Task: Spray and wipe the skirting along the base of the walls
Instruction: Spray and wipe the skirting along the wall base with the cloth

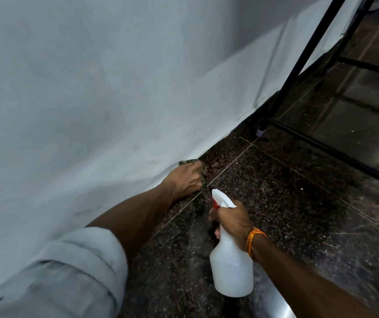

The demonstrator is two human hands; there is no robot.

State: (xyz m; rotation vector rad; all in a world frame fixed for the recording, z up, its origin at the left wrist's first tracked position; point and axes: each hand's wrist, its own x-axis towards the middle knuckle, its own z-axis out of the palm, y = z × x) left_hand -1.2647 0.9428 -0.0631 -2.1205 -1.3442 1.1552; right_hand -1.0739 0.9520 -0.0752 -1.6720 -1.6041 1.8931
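We look down on a person's left hand (187,179), its fingers curled tight round a bunched dark green cloth (194,162) and pressing it to the dark speckled skirting (224,149), where the pale wall (80,88) meets the granite floor (298,203). The right hand (231,220), an orange thread band (254,239) at its wrist, wraps its fingers (212,216) round the neck of a white spray bottle (232,269), nozzle pointing toward the cloth. A black metal frame (298,65) stands farther along the wall.
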